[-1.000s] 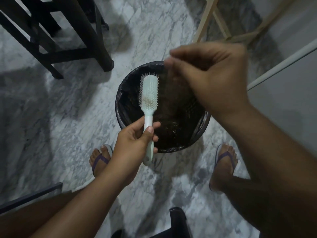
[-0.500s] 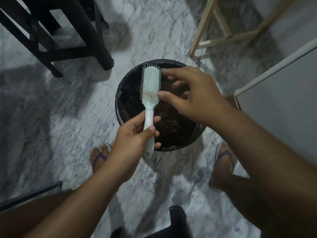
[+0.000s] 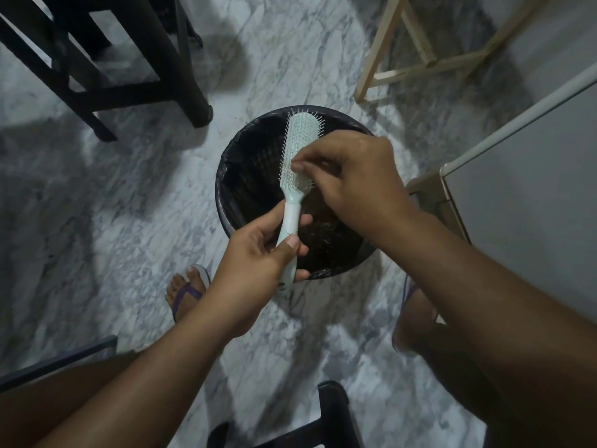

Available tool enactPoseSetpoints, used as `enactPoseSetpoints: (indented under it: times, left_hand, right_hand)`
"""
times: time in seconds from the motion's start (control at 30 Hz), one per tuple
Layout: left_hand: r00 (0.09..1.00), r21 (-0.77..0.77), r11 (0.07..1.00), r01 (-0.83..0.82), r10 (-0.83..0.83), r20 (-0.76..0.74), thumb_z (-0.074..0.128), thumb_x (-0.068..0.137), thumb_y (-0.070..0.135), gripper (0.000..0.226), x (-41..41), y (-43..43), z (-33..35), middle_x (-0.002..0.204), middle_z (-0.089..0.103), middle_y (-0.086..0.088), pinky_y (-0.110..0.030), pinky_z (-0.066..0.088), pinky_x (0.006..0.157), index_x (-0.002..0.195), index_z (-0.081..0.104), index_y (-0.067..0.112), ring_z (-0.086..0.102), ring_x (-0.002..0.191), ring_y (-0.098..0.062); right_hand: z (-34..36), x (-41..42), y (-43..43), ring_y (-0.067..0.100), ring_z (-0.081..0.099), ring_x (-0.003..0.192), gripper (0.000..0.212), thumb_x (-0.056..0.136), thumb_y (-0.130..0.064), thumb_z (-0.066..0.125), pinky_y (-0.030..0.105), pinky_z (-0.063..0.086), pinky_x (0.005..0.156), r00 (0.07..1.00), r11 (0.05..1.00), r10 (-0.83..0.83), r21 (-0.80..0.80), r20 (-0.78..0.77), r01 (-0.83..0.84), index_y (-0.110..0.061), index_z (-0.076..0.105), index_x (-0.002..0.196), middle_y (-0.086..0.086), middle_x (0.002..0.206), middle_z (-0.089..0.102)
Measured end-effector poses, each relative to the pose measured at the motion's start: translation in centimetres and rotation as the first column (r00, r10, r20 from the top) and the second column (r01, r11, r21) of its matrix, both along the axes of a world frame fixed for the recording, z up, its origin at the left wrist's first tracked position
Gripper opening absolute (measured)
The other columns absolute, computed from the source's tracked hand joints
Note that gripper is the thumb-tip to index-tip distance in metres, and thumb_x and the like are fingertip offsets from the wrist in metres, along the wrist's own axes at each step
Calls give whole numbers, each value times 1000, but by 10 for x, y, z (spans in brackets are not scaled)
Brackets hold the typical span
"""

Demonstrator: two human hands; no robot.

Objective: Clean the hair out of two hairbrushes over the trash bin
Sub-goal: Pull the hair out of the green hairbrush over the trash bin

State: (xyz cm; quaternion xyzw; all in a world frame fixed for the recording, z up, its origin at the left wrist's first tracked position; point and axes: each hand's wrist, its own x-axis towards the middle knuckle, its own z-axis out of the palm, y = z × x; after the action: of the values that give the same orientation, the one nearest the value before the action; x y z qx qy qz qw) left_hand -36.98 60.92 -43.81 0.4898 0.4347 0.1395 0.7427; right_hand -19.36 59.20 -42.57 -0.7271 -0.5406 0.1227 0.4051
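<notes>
A pale mint hairbrush [image 3: 298, 147] is held bristles-up over a black lined trash bin [image 3: 239, 163] on the marble floor. My left hand [image 3: 258, 253] grips the brush by its handle, near the bin's front rim. My right hand [image 3: 352, 176] reaches in from the right, with thumb and fingertips pinched together on the bristles at the lower part of the brush head. Any hair between those fingers is too fine to make out. Dark hair and debris [image 3: 329, 234] lie inside the bin. Only one brush is in view.
Black furniture legs [image 3: 181, 76] stand at the upper left, and a pale wooden frame [image 3: 387, 59] at the upper right. A grey cabinet [image 3: 533, 176] sits close on the right. My sandalled feet [image 3: 187, 289] flank the bin. A dark stool edge [image 3: 329, 415] is at the bottom.
My right hand came down from above the bin, opened beside the brush, then pinched onto the bristles. The brush head has tilted slightly to the right; my left hand stays on the handle.
</notes>
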Motion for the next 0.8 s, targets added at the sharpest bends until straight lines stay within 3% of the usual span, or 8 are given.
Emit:
enactPoseSetpoints:
  times: [0.3, 0.4, 0.47, 0.5, 0.57, 0.67, 0.73, 0.8]
  left_hand:
    - [998, -31, 997, -67, 66, -17, 53, 98, 0, 48, -1, 2, -1, 121, 72, 9, -31, 57, 68, 141, 55, 20, 60, 80, -9]
    - [998, -23, 997, -69, 69, -3, 53, 98, -1, 48, -1, 4, 1, 121, 72, 8, -32, 58, 69, 142, 54, 19, 59, 82, -11]
    - [998, -26, 998, -65, 66, 9, 52, 98, -1, 48, -1, 4, 2, 121, 72, 8, -34, 58, 70, 142, 54, 18, 60, 82, -12]
    - [998, -26, 998, -62, 62, 15, 52, 98, -1, 48, -1, 5, 3, 121, 72, 7, -34, 59, 70, 142, 53, 18, 59, 82, -12]
    - [998, -27, 998, -51, 51, 25, 51, 99, -1, 47, -1, 5, 3, 122, 72, 6, -35, 59, 70, 142, 53, 17, 59, 83, -12]
    - [999, -33, 999, -31, 32, 39, 51, 98, -1, 47, -1, 5, 3, 124, 71, 5, -34, 58, 69, 142, 54, 18, 60, 81, -11]
    - [999, -37, 999, -5, 6, 44, 51, 98, -1, 47, -2, 4, 3, 125, 71, 4, -33, 58, 68, 141, 55, 19, 60, 80, -10]
    - [999, -36, 999, 30, -28, 44, 52, 98, -1, 47, -2, 3, 3, 125, 71, 4, -32, 57, 67, 139, 56, 21, 60, 80, -10]
  right_hand:
    - [31, 25, 0, 6, 67, 79, 14, 92, -24, 69, 18, 53, 71, 978, 952, -202, 221, -58, 210, -13, 78, 94, -7, 85, 71]
    - [9, 38, -7, 16, 68, 88, 17, 95, -19, 64, 30, 56, 83, 987, 944, -160, -288, 21, 159, -12, 76, 105, 1, 95, 74]
    - [-5, 41, -12, 30, 63, 99, 22, 96, -12, 58, 34, 50, 80, 994, 729, -17, -679, 104, 83, -5, 66, 116, 14, 111, 69]
    - [-9, 42, -13, 35, 59, 100, 22, 95, -10, 55, 34, 45, 77, 992, 649, 39, -757, 124, 69, -1, 59, 115, 18, 113, 64]
    - [-10, 43, -10, 40, 58, 107, 28, 95, -7, 50, 36, 46, 80, 993, 694, 11, -716, 114, 74, 6, 53, 119, 21, 116, 61]
    - [-7, 41, -2, 30, 66, 110, 37, 95, -22, 56, 49, 54, 96, 957, 853, -226, -511, -182, 104, 0, 59, 125, 15, 119, 69]
    - [-1, 30, -1, 22, 70, 108, 52, 93, -40, 65, 45, 61, 90, 778, 888, -313, -459, -545, 36, -10, 55, 135, 8, 123, 68]
    - [4, 21, -1, 24, 73, 104, 53, 95, -37, 66, 39, 64, 82, 575, 899, -281, -421, -768, -123, -4, 56, 134, 12, 122, 70]
